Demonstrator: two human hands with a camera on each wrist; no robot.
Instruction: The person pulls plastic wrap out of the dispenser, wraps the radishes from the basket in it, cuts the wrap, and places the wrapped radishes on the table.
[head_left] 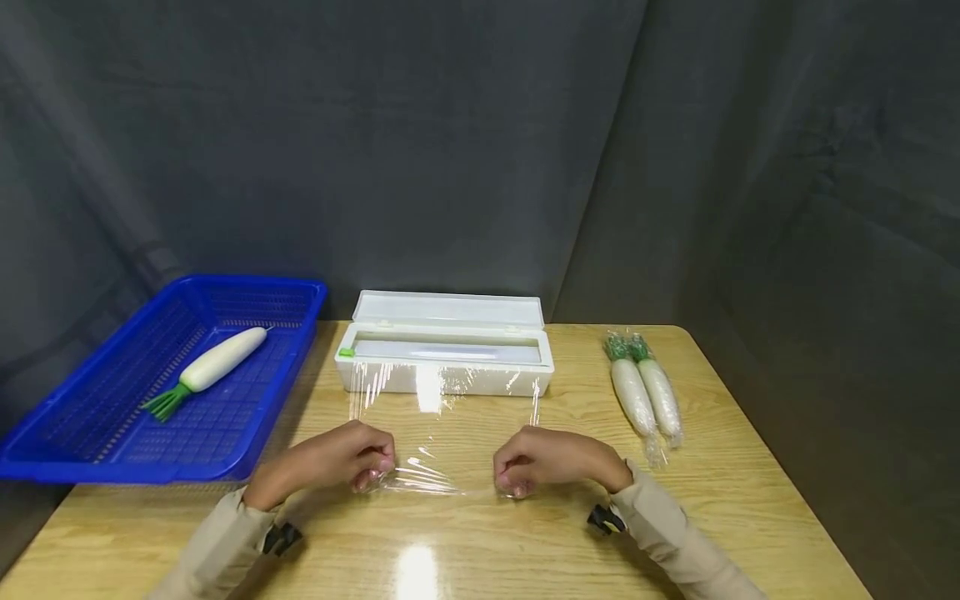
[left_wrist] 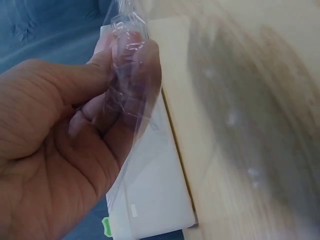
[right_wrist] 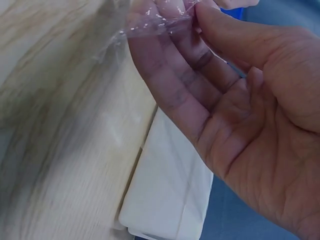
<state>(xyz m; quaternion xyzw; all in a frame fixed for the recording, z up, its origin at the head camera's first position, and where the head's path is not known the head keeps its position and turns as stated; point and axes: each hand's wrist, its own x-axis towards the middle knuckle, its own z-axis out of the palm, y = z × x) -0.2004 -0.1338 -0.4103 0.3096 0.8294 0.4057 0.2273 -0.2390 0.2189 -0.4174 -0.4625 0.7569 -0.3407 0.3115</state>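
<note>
A sheet of clear plastic wrap (head_left: 429, 433) stretches toward me from a white dispenser box (head_left: 450, 379) whose lid (head_left: 448, 309) is raised at the back. My left hand (head_left: 348, 458) pinches the near left corner of the wrap between thumb and curled fingers. At the near right corner, my right hand (head_left: 547, 462) pinches it the same way. Bunched film (left_wrist: 131, 45) shows over the fingertips in the left wrist view. In the right wrist view, film (right_wrist: 160, 25) crosses the fingers. Inside the box lies a roll (head_left: 446, 351), and a green piece (head_left: 347, 352) sits on its left end.
A blue plastic basket (head_left: 281, 400) at the left holds one white radish (head_left: 223, 360) with green stalks. Two film-wrapped radishes (head_left: 633, 396) lie side by side on the wooden table (head_left: 720, 500) at the right. A dark curtain (head_left: 450, 150) hangs behind.
</note>
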